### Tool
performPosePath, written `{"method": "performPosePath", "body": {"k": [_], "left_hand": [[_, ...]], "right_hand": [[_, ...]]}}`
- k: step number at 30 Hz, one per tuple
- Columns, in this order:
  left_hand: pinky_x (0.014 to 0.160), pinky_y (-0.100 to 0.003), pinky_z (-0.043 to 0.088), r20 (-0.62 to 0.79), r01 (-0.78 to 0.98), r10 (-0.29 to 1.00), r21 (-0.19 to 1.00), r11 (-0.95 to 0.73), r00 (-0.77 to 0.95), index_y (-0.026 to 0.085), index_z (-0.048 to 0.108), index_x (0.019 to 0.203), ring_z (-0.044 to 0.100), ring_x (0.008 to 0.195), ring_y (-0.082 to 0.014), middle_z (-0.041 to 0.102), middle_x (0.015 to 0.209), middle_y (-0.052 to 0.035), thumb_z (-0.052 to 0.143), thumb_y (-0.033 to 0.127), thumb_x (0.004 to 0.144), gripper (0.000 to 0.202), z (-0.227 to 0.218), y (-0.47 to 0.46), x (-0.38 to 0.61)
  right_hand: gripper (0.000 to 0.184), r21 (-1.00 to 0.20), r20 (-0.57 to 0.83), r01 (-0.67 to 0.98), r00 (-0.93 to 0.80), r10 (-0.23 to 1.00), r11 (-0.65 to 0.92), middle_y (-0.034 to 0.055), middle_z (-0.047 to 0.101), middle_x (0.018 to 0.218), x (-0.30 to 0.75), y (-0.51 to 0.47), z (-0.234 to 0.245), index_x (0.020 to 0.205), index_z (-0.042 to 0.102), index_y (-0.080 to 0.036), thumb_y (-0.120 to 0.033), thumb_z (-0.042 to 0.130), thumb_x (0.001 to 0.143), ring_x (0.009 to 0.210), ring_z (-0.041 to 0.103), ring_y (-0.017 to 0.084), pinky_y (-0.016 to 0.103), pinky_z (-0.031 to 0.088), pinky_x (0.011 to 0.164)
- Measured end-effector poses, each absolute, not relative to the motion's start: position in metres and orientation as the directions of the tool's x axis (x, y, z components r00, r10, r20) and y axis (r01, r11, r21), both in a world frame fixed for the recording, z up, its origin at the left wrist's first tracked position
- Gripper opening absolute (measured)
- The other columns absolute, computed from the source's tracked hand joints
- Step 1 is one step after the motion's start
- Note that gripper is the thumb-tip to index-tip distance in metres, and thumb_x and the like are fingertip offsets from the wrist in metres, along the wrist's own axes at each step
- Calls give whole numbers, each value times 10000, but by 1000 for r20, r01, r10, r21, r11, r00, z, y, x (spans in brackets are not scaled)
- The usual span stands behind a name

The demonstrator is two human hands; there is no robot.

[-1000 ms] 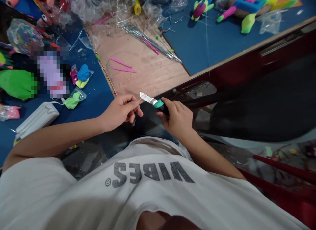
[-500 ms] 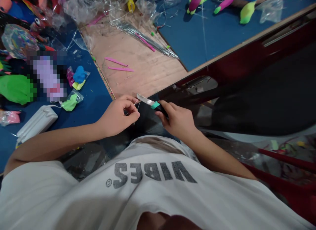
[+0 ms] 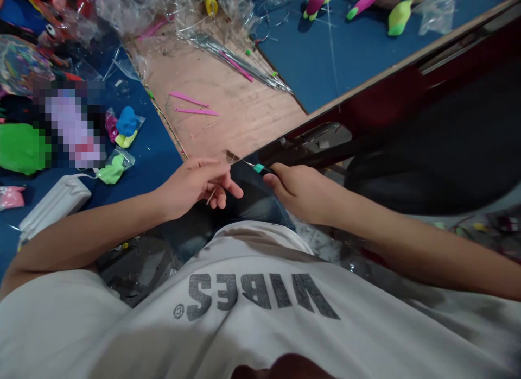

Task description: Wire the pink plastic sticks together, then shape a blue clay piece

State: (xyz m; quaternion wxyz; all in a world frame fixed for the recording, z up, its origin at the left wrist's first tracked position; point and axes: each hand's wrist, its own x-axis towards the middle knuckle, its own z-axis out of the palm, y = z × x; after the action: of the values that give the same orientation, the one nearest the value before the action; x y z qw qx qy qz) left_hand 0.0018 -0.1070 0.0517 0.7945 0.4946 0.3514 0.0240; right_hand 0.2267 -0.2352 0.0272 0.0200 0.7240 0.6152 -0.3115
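Observation:
My right hand (image 3: 301,191) is wrapped round the black and teal handle of a utility knife (image 3: 259,169). Its blade points left, turned nearly edge-on, with the tip by the fingers of my left hand (image 3: 199,184). A short length of a thin, pale stick or wire (image 3: 210,197) shows between the left fingers, some of which are stretched out to the right. The rest of that thin piece is hidden by the hand. Both hands are over my lap, at the near edge of the bare wooden part of the table (image 3: 236,124).
Two pink plastic tools (image 3: 197,112) lie on the wood. Beyond them is a bundle of thin metal wires (image 3: 244,64) with another pink tool. Bagged coloured clay pieces (image 3: 112,170) and a white box-shaped device (image 3: 57,202) are at left. A dark chair seat (image 3: 427,151) stands at right.
The knife has turned so its blade shows edge-on, and my right hand has shifted slightly right. My left fingers have loosened from a pinch and spread toward the right.

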Motion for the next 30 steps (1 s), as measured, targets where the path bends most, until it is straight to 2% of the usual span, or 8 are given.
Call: {"method": "performPosePath", "body": {"k": [3,6,10,13,16,18,22,30], "left_hand": [[564,-281,517,-430,180,404,832,525,807,190,658,784,707,599,-167,876,925,-145,719,588,920,426,48,-100,-1],[642,-329,567,-255,56,444,909,413,859,185,726,914,738,687,-200,864,963,-130,783,547,861,371,39,-91,-5],[796,-371,597,72,-80,590,997,-12,804,229,775,1034,741,854,-222,776,901,-58,890,463,919,284,21,-79,-3],[1078,-459,599,300,-105,636,939,-327,711,260,797,923,731,1162,-294,769,1064,-109,847,654,982,402,7,-65,9],[1251,-534,517,419,-151,559,874,-461,715,274,814,853,664,1404,-343,776,1333,-146,651,826,1038,604,-5,-48,28],[1261,-573,499,428,-197,495,871,-451,756,283,823,831,683,1394,-348,801,1373,-127,573,894,1034,690,-9,-41,41],[974,-514,600,298,-216,579,954,-207,759,316,788,791,726,908,-259,829,896,-69,541,978,986,734,-3,-49,55],[1028,-423,614,-41,12,670,999,49,741,263,739,979,759,1043,-233,780,1003,-47,673,498,1109,276,18,-79,42]], "right_hand": [[388,-434,-508,849,45,860,-301,58,628,795,236,-228,33,863,462,-263,-409,399,1216,713,577,226,348,348,692],[452,-540,-548,750,32,836,-383,45,625,769,243,-226,29,841,494,-260,-487,391,1218,697,591,216,353,382,682],[508,-671,-552,589,9,834,-451,3,560,701,248,-230,16,854,544,-257,-604,408,1201,601,514,178,343,373,621],[490,-714,-547,511,20,837,-479,-17,519,677,245,-234,8,836,546,-251,-568,436,1194,555,451,149,327,364,585],[460,-744,-531,461,31,847,-483,-34,478,659,240,-237,3,825,541,-247,-512,445,1188,529,411,132,313,343,563],[467,-762,-525,428,30,851,-486,-41,461,652,237,-238,1,819,532,-248,-531,454,1182,524,396,127,306,336,551],[546,-780,-532,372,28,847,-503,-45,443,635,231,-239,1,793,498,-262,-673,494,1152,543,397,136,303,348,547],[473,-721,-595,410,48,802,-559,-20,527,679,234,-242,10,887,533,-271,-659,477,1151,531,514,177,318,439,519]]}}
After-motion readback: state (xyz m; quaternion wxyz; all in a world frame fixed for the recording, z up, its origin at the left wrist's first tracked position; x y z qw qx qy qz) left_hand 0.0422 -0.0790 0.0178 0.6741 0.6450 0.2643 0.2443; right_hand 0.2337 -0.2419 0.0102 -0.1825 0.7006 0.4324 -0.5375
